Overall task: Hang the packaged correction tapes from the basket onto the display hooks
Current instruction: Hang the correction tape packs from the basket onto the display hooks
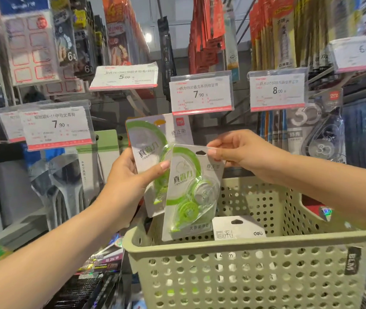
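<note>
— What sits nearest the camera?

— A perforated green basket [244, 270], a white carded pack [237, 228] inside it.

— And above it?

— The right hand [244, 152] pinches the top corner of a green correction tape pack [191, 192] beside its hang hole. The left hand [128, 181] grips a second pack [153, 143], thumb across its front.

— Behind?

— A 7.90 price tag [201, 94] on the display.
</note>
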Demonstrator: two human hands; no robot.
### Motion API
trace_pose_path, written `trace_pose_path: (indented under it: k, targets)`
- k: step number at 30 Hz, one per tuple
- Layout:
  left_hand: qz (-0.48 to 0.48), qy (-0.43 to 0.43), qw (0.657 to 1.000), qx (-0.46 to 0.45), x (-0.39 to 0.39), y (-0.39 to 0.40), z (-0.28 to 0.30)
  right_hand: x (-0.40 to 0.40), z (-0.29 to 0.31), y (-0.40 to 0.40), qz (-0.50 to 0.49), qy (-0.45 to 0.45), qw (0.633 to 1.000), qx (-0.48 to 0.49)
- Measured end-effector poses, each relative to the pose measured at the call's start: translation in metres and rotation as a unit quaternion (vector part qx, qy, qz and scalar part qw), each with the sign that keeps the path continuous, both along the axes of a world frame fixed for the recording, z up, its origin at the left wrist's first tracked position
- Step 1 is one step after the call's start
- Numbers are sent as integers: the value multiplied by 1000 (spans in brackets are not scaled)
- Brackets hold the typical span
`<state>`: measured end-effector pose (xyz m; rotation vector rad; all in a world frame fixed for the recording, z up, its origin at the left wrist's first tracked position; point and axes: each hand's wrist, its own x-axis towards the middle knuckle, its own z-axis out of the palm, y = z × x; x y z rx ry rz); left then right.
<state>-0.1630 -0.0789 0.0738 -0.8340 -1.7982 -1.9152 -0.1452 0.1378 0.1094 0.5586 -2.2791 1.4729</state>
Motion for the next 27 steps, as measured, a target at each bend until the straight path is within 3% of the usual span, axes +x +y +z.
trace_pose_path:
  k: [5,10,17,19,23,27]
  targets:
    - [2,9,1000,-11,0,-4,3,0,7,-3,-22,15,999,-24]
    - [20,-16,1000,-12,0,-4,5,1,8,-9,-16,-30,997,-63]
    - [14,-98,994,36,5,5,9,-2,6,-11,35,-168,954,-247]
    - [6,-124,990,64,6,7,9,4,3,-11,53,-209,948,-236]
    - [-19,-160,980,114,9,13,11,21,-8,-9,78,-275,950,-124]
    - [-24,-168,979,108,6,16,10,29,-15,-7,85,-259,958,-85]
